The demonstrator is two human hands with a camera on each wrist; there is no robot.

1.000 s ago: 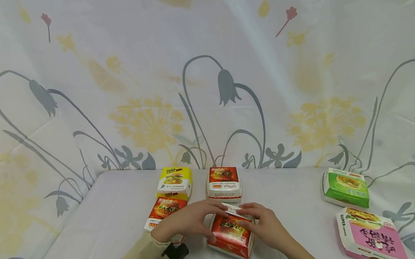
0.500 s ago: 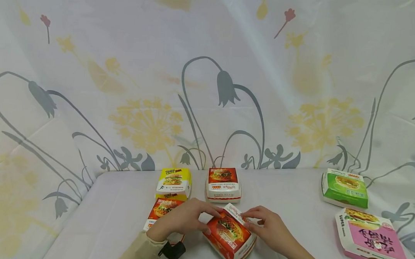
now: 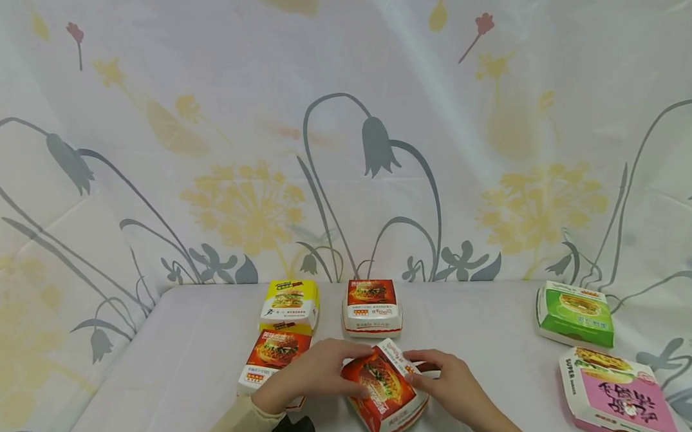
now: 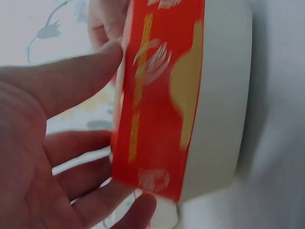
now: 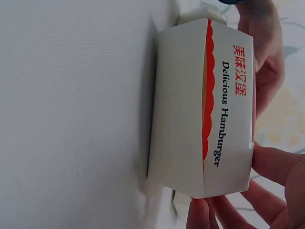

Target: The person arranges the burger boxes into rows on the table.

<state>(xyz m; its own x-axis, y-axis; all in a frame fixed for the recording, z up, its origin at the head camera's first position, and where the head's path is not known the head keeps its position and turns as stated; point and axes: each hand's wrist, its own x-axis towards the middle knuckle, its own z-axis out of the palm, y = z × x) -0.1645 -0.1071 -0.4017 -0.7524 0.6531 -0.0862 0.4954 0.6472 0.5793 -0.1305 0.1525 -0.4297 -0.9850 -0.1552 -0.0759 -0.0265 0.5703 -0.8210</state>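
A red and white burger box (image 3: 381,388) sits on the white-covered table, turned diagonally, between both hands. My left hand (image 3: 318,373) holds its left side, thumb laid on the lid edge and fingers bent round the far corner. On the other side my right hand (image 3: 451,382) grips the box, its thumb on the top edge and fingers round the side. In the left wrist view the box's red side panel (image 4: 157,95) shows. The right wrist view shows its white side (image 5: 209,109) lettered "Delicious Hamburger". The lid is closed; the contents are hidden.
Behind the box stands another red and white burger box (image 3: 372,307). A yellow burger box (image 3: 290,304) and a third red one (image 3: 270,361) are at left. Green (image 3: 576,313) and pink (image 3: 622,399) boxes lie at right. A flower-patterned curtain (image 3: 349,145) hangs behind the table.
Both hands have turned the box clockwise, as seen from above, from nearly square-on to diagonal. Most of that turn came in the first half second. The other boxes have stayed put.
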